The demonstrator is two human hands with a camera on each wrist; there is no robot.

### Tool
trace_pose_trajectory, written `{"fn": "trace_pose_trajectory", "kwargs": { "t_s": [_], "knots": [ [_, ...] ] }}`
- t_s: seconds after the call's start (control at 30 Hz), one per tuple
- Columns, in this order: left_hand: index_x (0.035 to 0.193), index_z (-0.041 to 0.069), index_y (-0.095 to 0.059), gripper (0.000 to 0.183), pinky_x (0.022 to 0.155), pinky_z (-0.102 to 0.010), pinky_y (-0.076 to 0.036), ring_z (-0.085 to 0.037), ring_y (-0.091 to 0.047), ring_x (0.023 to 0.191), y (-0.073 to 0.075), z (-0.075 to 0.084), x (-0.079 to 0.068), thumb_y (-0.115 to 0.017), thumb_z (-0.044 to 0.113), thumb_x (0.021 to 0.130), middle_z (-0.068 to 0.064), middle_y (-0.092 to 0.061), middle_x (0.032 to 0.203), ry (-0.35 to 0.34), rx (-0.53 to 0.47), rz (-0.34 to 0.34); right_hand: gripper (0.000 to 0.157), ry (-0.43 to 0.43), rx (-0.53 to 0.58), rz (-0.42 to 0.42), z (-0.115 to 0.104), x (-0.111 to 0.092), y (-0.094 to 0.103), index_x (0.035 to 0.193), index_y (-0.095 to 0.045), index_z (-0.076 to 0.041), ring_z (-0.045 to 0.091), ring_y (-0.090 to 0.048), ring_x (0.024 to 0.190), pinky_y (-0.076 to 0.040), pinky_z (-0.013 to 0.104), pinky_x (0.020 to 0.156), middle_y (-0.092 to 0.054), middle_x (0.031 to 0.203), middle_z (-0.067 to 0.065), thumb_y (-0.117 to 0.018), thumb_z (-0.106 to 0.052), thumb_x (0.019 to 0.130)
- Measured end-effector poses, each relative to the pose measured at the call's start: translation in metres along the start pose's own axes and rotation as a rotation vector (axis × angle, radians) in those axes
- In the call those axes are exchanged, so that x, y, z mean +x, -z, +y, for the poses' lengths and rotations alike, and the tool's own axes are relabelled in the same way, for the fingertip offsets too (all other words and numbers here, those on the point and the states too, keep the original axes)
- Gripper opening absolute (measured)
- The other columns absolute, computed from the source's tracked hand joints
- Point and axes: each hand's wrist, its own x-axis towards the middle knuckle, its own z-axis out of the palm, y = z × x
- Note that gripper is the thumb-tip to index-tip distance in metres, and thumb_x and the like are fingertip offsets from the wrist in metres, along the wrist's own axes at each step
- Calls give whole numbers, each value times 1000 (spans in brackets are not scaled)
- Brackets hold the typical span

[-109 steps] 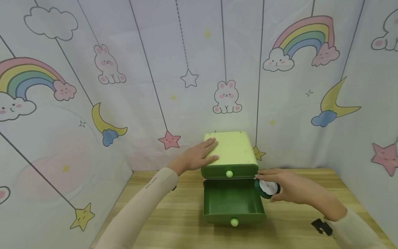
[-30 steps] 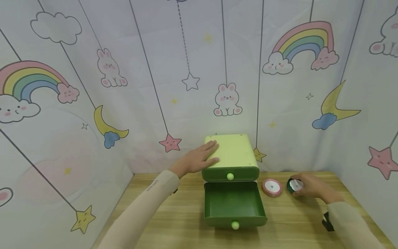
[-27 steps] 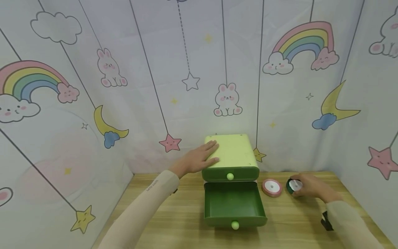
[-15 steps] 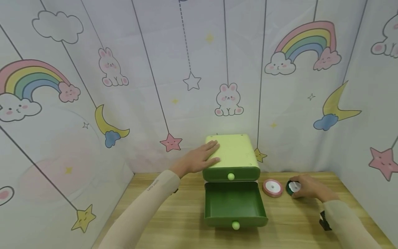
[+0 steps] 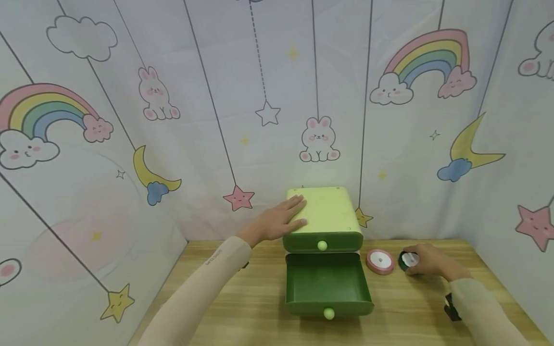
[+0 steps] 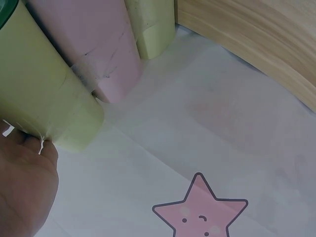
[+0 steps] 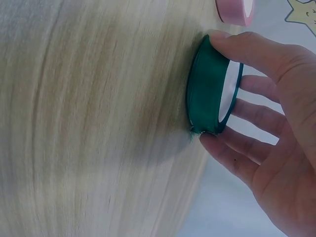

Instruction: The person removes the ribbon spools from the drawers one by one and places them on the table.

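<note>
My left hand (image 5: 277,222) rests flat on the pale yellow-green top of a small drawer cabinet (image 5: 329,206), near its left edge. The cabinet's lower drawer (image 5: 324,278) stands pulled out with nothing inside, while the upper drawer (image 5: 303,241) is closed. Off to the right, my right hand (image 5: 430,261) holds a dark green ribbon spool (image 7: 210,84) by its rim, thumb on one side and fingertips on the other, at the tabletop. Between that hand and the cabinet lies a pink ribbon spool (image 5: 380,262) with a white centre.
The wooden tabletop (image 5: 233,298) extends around the cabinet. White printed cloth (image 5: 195,144) hangs behind and along both sides. In the left wrist view the cabinet's side shows a pink section (image 6: 98,44) between pale green ones.
My right hand has carried the green ribbon spool from the cabinet's side to the right, down to the table, uncovering the pink spool. My left hand has stayed on the cabinet top.
</note>
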Motion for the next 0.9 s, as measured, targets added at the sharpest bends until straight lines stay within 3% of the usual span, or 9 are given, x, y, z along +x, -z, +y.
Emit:
{"fn": "trace_pose_trajectory", "kwargs": {
  "t_s": [0.33,0.5,0.63,0.9],
  "knots": [
    [171,25,-10,83,135,-45,-21,-16,-6,167,0,0,-1,-27,73,106,5,-4,180,6,8,-6,71,-5,-4,0,-1,-1,-2,132,-63,13,33,-68,103,-54,44,83,-71,124,30,-91,-27,80],
    [171,25,-11,83,134,-47,-21,-17,-6,168,1,1,-1,-28,73,106,4,-5,180,5,-7,-2,82,-12,-19,0,0,-2,-2,138,-55,18,48,-67,114,-56,56,91,-65,131,37,-90,-29,81],
    [171,25,-11,84,134,-47,-21,-17,-6,168,2,1,-1,-28,73,105,4,-5,180,3,-7,-2,95,-24,-18,24,0,-5,-3,142,-46,22,61,-58,123,-50,68,100,-58,134,44,-91,-35,80],
    [171,24,-11,83,134,-47,-22,-18,-7,167,0,0,0,-28,72,106,3,-6,180,-3,5,7,100,-44,-32,67,-6,-9,5,144,-43,22,67,-51,126,-47,72,101,-50,137,51,-89,-42,82]
  ]
}}
